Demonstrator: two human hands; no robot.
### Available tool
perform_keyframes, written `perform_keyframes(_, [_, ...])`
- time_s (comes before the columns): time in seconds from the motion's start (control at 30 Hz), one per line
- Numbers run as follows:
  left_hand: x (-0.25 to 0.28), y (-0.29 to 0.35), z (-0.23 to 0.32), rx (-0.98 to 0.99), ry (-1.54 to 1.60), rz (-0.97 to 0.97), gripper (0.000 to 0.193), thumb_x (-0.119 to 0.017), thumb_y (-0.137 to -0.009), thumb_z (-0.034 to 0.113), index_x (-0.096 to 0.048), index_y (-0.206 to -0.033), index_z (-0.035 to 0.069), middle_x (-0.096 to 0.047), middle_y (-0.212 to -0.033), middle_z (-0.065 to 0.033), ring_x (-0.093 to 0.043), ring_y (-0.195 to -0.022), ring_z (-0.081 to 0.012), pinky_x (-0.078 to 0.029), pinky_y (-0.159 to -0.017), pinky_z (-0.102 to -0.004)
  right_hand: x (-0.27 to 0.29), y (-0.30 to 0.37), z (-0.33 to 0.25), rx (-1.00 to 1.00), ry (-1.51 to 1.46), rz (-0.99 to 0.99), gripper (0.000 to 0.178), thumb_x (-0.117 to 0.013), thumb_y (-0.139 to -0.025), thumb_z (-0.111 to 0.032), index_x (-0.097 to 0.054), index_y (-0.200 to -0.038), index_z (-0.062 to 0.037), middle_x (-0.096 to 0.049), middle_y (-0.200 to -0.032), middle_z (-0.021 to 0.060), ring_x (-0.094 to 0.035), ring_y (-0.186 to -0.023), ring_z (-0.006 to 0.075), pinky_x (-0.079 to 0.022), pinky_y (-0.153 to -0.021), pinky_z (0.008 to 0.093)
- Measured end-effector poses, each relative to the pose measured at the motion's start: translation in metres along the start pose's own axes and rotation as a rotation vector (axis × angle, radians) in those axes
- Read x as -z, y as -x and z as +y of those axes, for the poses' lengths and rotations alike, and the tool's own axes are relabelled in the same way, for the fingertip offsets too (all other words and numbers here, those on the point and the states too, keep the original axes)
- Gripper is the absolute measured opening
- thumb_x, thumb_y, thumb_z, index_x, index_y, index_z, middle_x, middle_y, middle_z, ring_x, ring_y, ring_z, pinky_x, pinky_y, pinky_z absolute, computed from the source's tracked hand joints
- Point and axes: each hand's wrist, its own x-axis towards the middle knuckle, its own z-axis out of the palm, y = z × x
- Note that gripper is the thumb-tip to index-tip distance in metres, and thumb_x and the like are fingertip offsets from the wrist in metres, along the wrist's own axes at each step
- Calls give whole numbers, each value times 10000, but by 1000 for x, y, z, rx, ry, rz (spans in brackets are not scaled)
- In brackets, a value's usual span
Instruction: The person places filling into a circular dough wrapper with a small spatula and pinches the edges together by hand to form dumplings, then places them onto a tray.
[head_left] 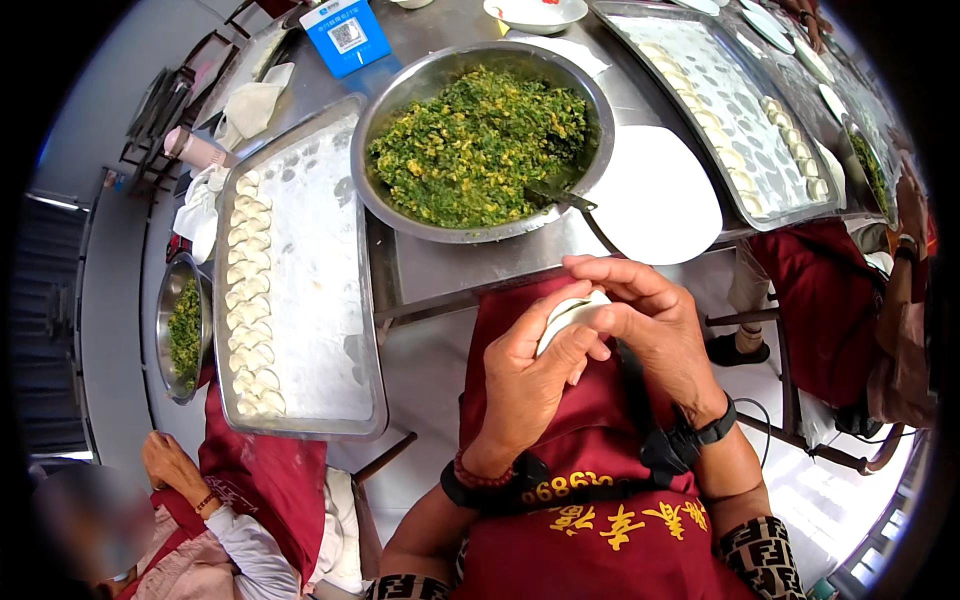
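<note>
Between my two hands, just in front of my maroon apron (590, 550), is a dumpling (572, 316) of pale dough folded over, with a dark slit along its edge. My left hand (530, 375) holds it from the left, thumb against the dough. My right hand (660, 325) grips it from the right with the thumb on the edge; its fingers curve over the top. Past my hands stands a large metal bowl (470, 234) of chopped green and yellow filling (470, 140), with a metal spoon (565, 198) in it. White flat sheets or a board (655, 200) lie to its right.
A floured metal tray (325, 290) with a row of dumplings (250, 290) juts over the table's near edge at left. Another dumpling tray (720, 105) lies far right. A smaller bowl of filling (185, 330) is at far left. Co-workers sit on both sides.
</note>
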Motion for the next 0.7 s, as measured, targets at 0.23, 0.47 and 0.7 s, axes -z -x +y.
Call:
perform_keyframes(0.23, [2,-2,3,-219,49,47,328,-566,-976,75,-573,-1285,-35,-510,-1400,-172,-532,-804,-77,-424,-617,-201,-6,8,7,-123,-232,-18,407,-664,-912,-49,-566,-1294,50,-677,-1036,83,-627,-894,113,-520,-824,252])
perform_keyframes(0.47, [2,0,-1,-247,29,31,332,-550,-976,50,-562,-1297,-33,-483,-1423,-185,-545,-814,-96,-449,-647,-219,-13,9,11,-87,-290,55,303,-657,-926,-71,-630,-1202,50,-684,-981,88,-618,-797,112,-532,-738,257])
perform_keyframes(0.7, [-6,2,0,-285,-1,41,334,-563,-967,35,-566,-1292,-38,-498,-1404,-195,-574,-813,-115,-463,-655,-225,-13,11,19,24,-304,95,183,-644,-934,-52,-661,-1091,40,-685,-978,105,-614,-789,114,-536,-708,267])
